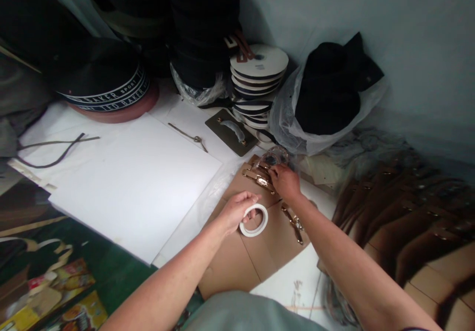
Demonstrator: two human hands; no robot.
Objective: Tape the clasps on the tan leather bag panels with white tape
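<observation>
A roll of white tape (pixel 264 222) hangs from my left hand (pixel 239 210), whose fingers are closed on it above a tan panel (pixel 228 252). Gold-coloured metal fittings (pixel 261 180) lie at the panel's far edge, and another fitting (pixel 293 222) sits at its right side. My right hand (pixel 285 181) is at the far edge, beside the fittings. Its fingers are pinched together there, and what they grip is too small to make out. Just beyond that hand are clear plastic wrap and a rounded handle-like part (pixel 276 154), partly covered.
White sheets (pixel 137 187) spread across the left. Behind stand stacked ribbon spools (pixel 260 64), a dark panel with a wrapped handle (pixel 226 128) and a plastic bag of black material (pixel 330 88). Many tan panels (pixel 411 222) with fittings are piled at the right.
</observation>
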